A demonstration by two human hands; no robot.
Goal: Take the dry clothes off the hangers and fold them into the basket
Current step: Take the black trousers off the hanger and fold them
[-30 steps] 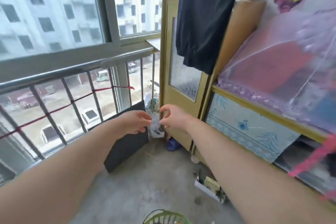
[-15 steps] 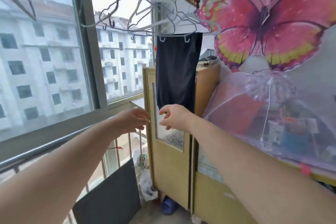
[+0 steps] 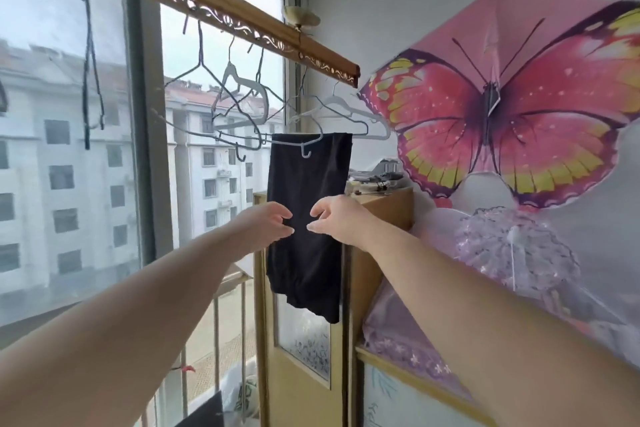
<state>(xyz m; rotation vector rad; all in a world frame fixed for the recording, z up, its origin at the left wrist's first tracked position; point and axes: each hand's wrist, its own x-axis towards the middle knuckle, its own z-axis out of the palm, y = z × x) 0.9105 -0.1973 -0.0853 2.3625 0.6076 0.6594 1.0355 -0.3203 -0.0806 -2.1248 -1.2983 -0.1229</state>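
Black garment [image 3: 308, 184]: draped over the bar of a white hanger [image 3: 332, 106], which hooks onto the wooden rail [image 3: 242, 31] close to the rail's right end, by the wall. The cloth falls straight down, long axis vertical, with its lower hem in front of the yellow cabinet [image 3: 301, 392]. The empty hangers [image 3: 239, 107] are bunched just left of it on the same rail.

Your left hand [image 3: 266, 224] and right hand [image 3: 337, 218] are both raised in front of the garment at about mid-height. The left is at its left edge and the right over its right half, with a narrow gap of black cloth between them. On each hand the fingers are loosely curled and the thumb stands apart, and neither has hold of anything. Whether the fingertips touch the cloth cannot be told from this angle.

Key relation: the fold over the hanger bar lies straight above both hands, well up the cloth. Neither hand is clearly nearer to it, though the right arm is on the wall side, under the hanger's longer visible arm.

Judgement: the step is getting this garment off its hanger. Pulling down at mid-height would likely tug the hanger against the rail, so take the cloth and slide it off the bar. The basket is out of view.
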